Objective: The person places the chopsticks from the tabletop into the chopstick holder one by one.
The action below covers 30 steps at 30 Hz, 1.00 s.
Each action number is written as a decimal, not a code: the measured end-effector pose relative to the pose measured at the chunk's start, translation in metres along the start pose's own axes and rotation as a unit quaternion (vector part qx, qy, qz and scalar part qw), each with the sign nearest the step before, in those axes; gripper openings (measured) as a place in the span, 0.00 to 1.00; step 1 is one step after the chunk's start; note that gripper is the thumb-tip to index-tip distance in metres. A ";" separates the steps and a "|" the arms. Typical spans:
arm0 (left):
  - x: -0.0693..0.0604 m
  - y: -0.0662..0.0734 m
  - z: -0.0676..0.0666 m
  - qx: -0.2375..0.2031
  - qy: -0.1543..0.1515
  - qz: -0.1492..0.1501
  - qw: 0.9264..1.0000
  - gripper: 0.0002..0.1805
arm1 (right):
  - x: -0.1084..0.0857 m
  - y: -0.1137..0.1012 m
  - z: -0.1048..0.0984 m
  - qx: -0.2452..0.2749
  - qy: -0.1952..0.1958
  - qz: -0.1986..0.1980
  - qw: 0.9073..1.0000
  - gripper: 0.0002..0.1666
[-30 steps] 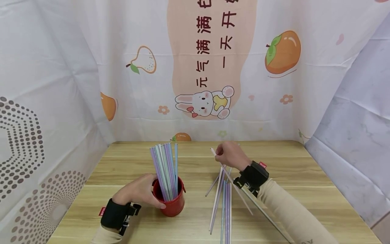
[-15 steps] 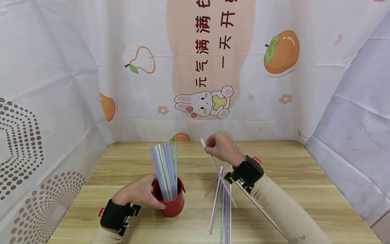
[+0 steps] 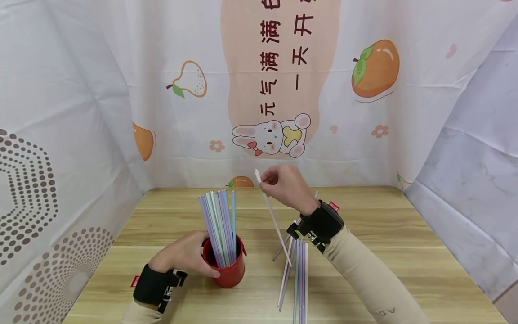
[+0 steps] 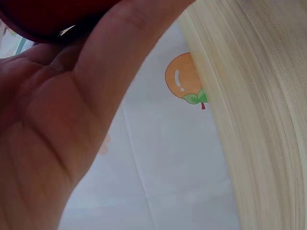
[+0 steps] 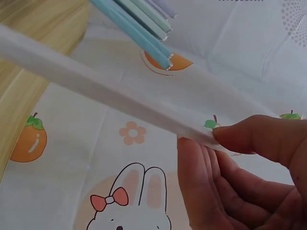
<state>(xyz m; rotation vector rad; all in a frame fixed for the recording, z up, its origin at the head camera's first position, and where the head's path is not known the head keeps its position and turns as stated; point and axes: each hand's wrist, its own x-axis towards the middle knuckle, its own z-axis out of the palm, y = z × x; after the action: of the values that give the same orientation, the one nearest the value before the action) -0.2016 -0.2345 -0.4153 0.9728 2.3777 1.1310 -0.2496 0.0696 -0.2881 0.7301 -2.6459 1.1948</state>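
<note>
My left hand (image 3: 184, 253) grips the side of a small red bucket (image 3: 229, 274), thumb across its near rim. Lilac, pale green and blue straws (image 3: 218, 225) stand in the bucket, leaning left; one blue straw (image 3: 234, 216) stands a little apart. My right hand (image 3: 289, 185) pinches a pale pink straw (image 5: 120, 100) near its top end, between thumb and fingers. That straw hangs tilted above the table, to the right of the bucket. In the left wrist view, the bucket (image 4: 53, 17) shows dark above the palm.
Several loose straws (image 3: 301, 279) lie on the wooden table (image 3: 162, 211), some crossed, below my right wrist. A printed cloth (image 3: 323, 171) hangs along the table's back edge, and cloth walls stand at both sides.
My right hand has moved left and up with the pale pink straw, which has lifted off the loose straws and turned steeper. The left hand and bucket have stayed put.
</note>
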 end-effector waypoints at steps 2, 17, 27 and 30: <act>0.000 0.000 0.000 -0.003 0.000 0.001 1.000 0.39 | 0.001 -0.003 0.000 0.006 0.004 -0.003 1.000 0.06; 0.000 -0.001 0.001 -0.007 -0.001 -0.003 1.000 0.38 | 0.009 -0.025 0.006 0.067 0.056 -0.034 0.996 0.05; 0.000 -0.001 0.000 0.006 0.004 -0.010 1.000 0.39 | 0.010 -0.034 0.006 0.109 0.130 -0.030 0.985 0.07; 0.000 -0.001 0.001 0.006 0.004 -0.009 1.000 0.39 | 0.011 -0.035 0.009 0.125 0.148 -0.037 0.980 0.08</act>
<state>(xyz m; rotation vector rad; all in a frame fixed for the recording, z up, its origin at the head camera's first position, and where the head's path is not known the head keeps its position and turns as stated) -0.2016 -0.2347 -0.4166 0.9497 2.3975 1.1173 -0.2411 0.0392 -0.2673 0.6227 -2.2361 1.5032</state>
